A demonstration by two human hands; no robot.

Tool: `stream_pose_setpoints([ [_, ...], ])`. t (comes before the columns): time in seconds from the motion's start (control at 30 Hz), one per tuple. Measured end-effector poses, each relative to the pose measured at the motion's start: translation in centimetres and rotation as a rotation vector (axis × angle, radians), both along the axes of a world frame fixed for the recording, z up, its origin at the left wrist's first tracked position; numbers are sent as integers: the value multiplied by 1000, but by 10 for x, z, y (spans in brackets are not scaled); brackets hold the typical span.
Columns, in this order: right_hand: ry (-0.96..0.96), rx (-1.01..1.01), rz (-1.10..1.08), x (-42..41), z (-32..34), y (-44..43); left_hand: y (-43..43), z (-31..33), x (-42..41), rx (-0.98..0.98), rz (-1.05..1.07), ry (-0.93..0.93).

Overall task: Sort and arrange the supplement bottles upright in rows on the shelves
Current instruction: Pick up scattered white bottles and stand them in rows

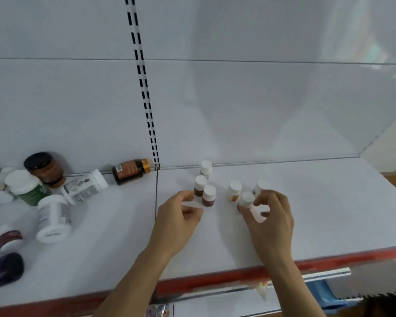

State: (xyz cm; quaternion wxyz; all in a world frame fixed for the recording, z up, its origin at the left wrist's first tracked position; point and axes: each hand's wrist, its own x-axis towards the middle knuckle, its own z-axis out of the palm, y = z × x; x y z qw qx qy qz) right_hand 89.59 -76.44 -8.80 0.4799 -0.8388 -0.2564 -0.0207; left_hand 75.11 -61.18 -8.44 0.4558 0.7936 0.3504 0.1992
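Several small white-capped bottles stand upright in a loose cluster on the white shelf (306,213): one at the back (206,168), two brown ones (200,187) (209,196), one with a yellow label (234,191) and one at the right (262,186). My right hand (272,220) pinches another small white-capped bottle (247,199) between thumb and fingers; something white shows in its palm. My left hand (181,216) hovers with loosely curled fingers, its index tip at the brown bottles, gripping nothing.
On the left shelf section bottles lie jumbled: an amber bottle (130,171), a white bottle (85,188), a green jar (30,188), a black-lidded brown jar (46,168), a white jar (53,218), a small dark red bottle (8,239). A red strip (215,277) marks the shelf's front edge.
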Motion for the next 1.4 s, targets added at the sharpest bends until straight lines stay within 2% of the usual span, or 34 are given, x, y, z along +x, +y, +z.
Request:
stream_pose_setpoints([
  [0.07,-81,5,-21,-1,1,-1,-1,2,-14,38,1,53],
  [0.17,-185,-7,19,-7,7,5,15,15,-46,309,29,184],
  [0.27,-242,-65,164,-12,21,31,48,35,-89,510,197,235],
  [0.4,-281,-178,302,-24,39,89,97,51,-160,644,403,343],
  [0.63,-357,-150,583,-117,48,217,144,49,-281,591,657,459],
  [0.8,-354,-196,812,-205,46,292,179,51,-337,546,677,431],
  [0.97,-355,-181,918,-266,58,344,214,46,-389,533,680,429],
  [1.07,-438,-148,910,-287,64,351,232,39,-410,552,602,431],
  [1.13,-424,-219,934,-294,69,342,245,38,-420,561,553,410],
  [1.27,-484,-628,964,-310,80,322,268,43,-433,523,529,355],
  [1.4,-499,-857,931,-321,80,321,276,52,-416,632,355,319],
])
